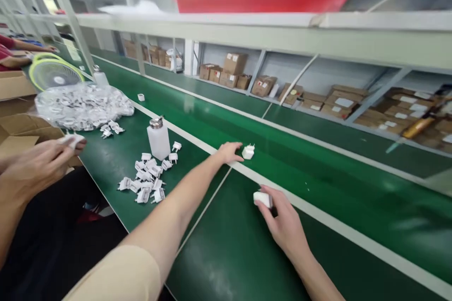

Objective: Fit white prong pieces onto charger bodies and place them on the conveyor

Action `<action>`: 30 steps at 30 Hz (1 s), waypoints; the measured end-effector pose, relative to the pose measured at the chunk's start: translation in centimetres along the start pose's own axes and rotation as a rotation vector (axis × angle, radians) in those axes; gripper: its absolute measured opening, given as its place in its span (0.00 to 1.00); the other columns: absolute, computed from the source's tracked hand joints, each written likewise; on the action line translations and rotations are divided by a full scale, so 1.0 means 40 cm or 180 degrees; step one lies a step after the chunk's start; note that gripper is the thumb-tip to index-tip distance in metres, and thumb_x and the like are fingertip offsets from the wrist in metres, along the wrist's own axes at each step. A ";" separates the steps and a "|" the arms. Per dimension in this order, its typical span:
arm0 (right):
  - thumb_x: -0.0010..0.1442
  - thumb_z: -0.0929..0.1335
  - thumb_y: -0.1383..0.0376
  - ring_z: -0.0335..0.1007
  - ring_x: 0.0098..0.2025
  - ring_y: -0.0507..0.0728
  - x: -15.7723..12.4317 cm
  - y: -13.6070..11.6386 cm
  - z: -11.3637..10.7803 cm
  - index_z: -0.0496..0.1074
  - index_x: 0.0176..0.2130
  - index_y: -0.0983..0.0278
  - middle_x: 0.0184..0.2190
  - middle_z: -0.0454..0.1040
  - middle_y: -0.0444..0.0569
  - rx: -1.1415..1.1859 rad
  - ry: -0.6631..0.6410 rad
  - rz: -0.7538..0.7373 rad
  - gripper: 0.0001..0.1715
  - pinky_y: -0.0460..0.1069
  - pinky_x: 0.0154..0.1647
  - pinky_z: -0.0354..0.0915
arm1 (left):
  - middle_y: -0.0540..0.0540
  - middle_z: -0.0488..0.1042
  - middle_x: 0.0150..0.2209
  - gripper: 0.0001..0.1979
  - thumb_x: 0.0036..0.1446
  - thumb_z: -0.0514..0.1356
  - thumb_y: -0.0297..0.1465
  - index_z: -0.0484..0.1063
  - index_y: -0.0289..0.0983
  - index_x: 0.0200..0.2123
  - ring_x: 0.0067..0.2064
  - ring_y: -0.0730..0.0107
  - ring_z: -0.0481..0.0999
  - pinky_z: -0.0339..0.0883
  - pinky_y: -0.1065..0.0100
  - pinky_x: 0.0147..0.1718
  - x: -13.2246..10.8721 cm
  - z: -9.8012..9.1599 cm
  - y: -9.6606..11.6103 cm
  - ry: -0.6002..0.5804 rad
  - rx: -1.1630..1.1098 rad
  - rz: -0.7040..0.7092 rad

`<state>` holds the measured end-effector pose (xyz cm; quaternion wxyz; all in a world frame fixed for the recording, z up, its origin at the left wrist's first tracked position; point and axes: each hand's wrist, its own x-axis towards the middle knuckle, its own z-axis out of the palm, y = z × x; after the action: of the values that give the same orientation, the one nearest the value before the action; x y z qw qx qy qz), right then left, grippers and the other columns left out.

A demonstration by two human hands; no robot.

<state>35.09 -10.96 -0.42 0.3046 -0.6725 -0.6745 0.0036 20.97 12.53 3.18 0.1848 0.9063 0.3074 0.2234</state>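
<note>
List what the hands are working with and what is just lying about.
In use: left hand beside a white plug piece; right hand gripping a white adapter body.
Lying about: loose plug pieces, a bagged heap, a metal-capped bottle, a desk fan, shelved cartons.

Factory assy line: green conveyor (353,188), cartons (229,70) on shelves (247,33).

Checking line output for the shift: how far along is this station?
Looks done: one white plug adapter sits on the green belt, beside the left hand. In hand: the right hand grips a white plug block. Left: a loose heap of plug parts and a full plastic bag of them. Exact progress can't be told.
</note>
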 end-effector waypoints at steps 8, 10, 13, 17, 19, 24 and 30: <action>0.74 0.63 0.61 0.74 0.52 0.65 -0.159 -0.138 -0.018 0.59 0.64 0.61 0.54 0.74 0.58 0.0113 -0.0751 -0.1165 0.23 0.58 0.51 0.73 | 0.39 0.70 0.60 0.20 0.68 0.61 0.38 0.69 0.36 0.59 0.59 0.53 0.72 0.69 0.46 0.58 -0.093 -0.131 -0.130 -0.0698 0.1129 -0.0317; 0.73 0.65 0.62 0.74 0.51 0.65 -0.144 -0.139 -0.009 0.60 0.64 0.62 0.51 0.75 0.57 0.0289 -0.0874 -0.1164 0.23 0.59 0.50 0.73 | 0.38 0.69 0.61 0.19 0.69 0.59 0.36 0.68 0.35 0.60 0.61 0.52 0.70 0.65 0.45 0.60 -0.162 -0.178 -0.165 -0.0805 0.1536 -0.0414; 0.70 0.68 0.61 0.73 0.50 0.65 -0.127 -0.137 0.004 0.62 0.62 0.62 0.50 0.75 0.57 0.0547 -0.0988 -0.1032 0.24 0.60 0.51 0.72 | 0.34 0.70 0.58 0.18 0.70 0.54 0.30 0.69 0.33 0.60 0.60 0.48 0.70 0.63 0.48 0.60 -0.261 -0.220 -0.197 -0.1103 0.2063 -0.0545; 0.68 0.70 0.60 0.71 0.53 0.66 -0.126 -0.139 0.009 0.66 0.60 0.62 0.51 0.75 0.57 0.0848 -0.1042 -0.0901 0.24 0.61 0.51 0.72 | 0.32 0.74 0.51 0.21 0.64 0.52 0.21 0.68 0.31 0.60 0.54 0.47 0.74 0.67 0.53 0.54 -0.333 -0.215 -0.193 -0.1360 0.2507 -0.0699; 0.67 0.70 0.60 0.71 0.54 0.67 -0.130 -0.142 0.007 0.67 0.60 0.61 0.51 0.76 0.57 0.0960 -0.1087 -0.0817 0.24 0.61 0.51 0.72 | 0.31 0.73 0.51 0.21 0.61 0.53 0.20 0.69 0.30 0.58 0.54 0.48 0.73 0.66 0.55 0.53 -0.344 -0.198 -0.176 -0.1306 0.2609 -0.0742; 0.66 0.71 0.59 0.69 0.57 0.68 -0.141 -0.147 -0.007 0.67 0.62 0.59 0.53 0.76 0.56 0.1157 -0.1163 -0.0683 0.28 0.63 0.53 0.70 | 0.27 0.62 0.62 0.19 0.63 0.51 0.22 0.69 0.32 0.55 0.63 0.40 0.61 0.61 0.51 0.56 -0.350 -0.171 -0.143 -0.0815 0.2707 -0.0943; 0.61 0.75 0.53 0.69 0.59 0.65 -0.143 -0.140 -0.020 0.58 0.68 0.55 0.57 0.74 0.52 0.2012 -0.1057 -0.0104 0.43 0.65 0.61 0.66 | 0.31 0.69 0.57 0.20 0.67 0.58 0.34 0.67 0.34 0.59 0.54 0.47 0.71 0.68 0.49 0.50 -0.324 -0.186 -0.154 -0.0620 0.2372 -0.1617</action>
<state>29.85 -17.03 0.22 0.3838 -0.5244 -0.6910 0.3165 4.96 10.29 2.68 -0.0768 0.8237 0.5603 -0.0410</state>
